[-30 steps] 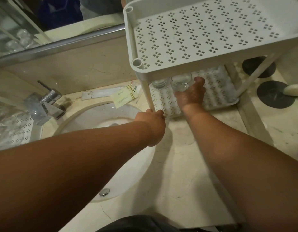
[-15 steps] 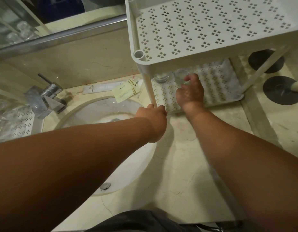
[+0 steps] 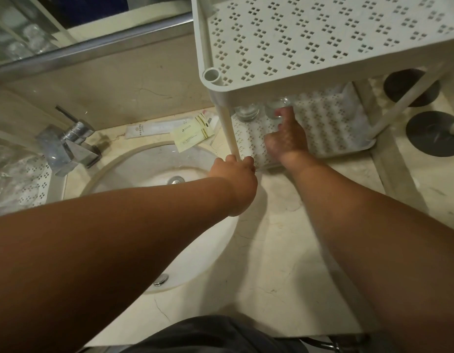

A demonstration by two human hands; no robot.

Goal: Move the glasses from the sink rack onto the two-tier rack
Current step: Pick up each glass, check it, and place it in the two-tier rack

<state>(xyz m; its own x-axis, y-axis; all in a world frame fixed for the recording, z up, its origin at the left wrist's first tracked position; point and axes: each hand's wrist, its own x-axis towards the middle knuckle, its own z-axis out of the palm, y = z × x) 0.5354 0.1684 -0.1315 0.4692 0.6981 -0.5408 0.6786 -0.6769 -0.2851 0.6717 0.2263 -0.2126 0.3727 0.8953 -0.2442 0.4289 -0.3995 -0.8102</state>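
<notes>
So looking down from my head cam: my right hand [image 3: 287, 138] is reaching into the bottom shelf of the two-tier rack [image 3: 322, 42], fingers curled around a glass [image 3: 278, 108] that sits on that shelf right beside another glass [image 3: 246, 112]. My left hand [image 3: 236, 179] is gripping the rack's front leg [image 3: 227, 128] down by the base. More glasses [image 3: 14, 174] sit on the sink rack [image 3: 41, 184] way off left, past the faucet [image 3: 67, 143] and the sink [image 3: 154, 174].

Two glasses [image 3: 247, 112], two hands [image 3: 287, 138]
</notes>
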